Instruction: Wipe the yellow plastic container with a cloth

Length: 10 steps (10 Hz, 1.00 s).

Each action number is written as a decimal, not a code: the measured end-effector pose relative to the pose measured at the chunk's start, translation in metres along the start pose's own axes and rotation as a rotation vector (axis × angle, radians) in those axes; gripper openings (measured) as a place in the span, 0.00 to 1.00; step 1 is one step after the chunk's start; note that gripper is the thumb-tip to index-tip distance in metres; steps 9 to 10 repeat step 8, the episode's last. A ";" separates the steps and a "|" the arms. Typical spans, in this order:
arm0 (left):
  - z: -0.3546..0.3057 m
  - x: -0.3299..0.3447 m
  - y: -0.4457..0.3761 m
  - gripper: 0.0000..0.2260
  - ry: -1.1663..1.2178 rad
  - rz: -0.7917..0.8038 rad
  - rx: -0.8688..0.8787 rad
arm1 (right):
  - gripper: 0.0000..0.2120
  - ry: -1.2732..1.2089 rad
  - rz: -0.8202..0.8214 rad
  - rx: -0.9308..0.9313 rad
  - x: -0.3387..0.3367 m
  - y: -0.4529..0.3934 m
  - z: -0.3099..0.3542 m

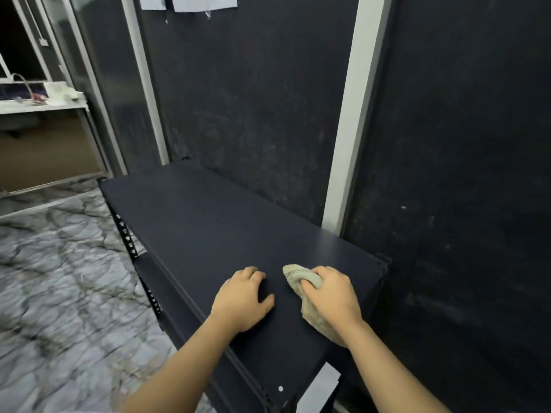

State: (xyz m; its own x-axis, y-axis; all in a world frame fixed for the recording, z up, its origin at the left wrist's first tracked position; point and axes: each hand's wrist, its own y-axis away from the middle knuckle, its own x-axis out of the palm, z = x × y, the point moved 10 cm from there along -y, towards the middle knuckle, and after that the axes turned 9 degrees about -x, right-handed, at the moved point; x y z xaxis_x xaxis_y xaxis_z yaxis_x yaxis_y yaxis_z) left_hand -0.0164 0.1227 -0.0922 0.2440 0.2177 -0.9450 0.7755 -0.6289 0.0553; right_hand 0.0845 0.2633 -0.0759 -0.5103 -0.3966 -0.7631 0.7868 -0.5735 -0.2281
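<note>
the right hand [331, 293] grips a crumpled beige woven cloth [301, 281], pressed onto the matt black metal shelf top [208, 228]; the left hand [243, 299] rests just beside it, fingers relaxed, holding nothing. the yellow plastic container is nowhere in view, so the likely slip is wiping the wrong surface, or groping for the container without looking. the shelf edge lies close to the left of the left hand, with grey marbled floor [59, 278] below. beyond both hands stands a scuffed dark wall panel [253, 114] with a pale upright strip [351, 129]
</note>
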 end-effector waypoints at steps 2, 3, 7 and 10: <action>-0.002 0.007 -0.003 0.25 0.041 -0.153 0.033 | 0.11 0.113 0.003 -0.034 0.003 0.001 0.001; -0.003 0.007 -0.006 0.25 0.054 -0.183 0.048 | 0.11 0.136 0.001 -0.045 0.003 0.000 0.000; 0.002 -0.004 -0.005 0.23 0.209 -0.221 0.049 | 0.08 0.000 0.022 -0.017 0.003 0.001 -0.004; 0.007 -0.001 0.012 0.19 0.233 -0.251 0.089 | 0.02 -0.335 -0.104 0.059 -0.019 0.008 0.000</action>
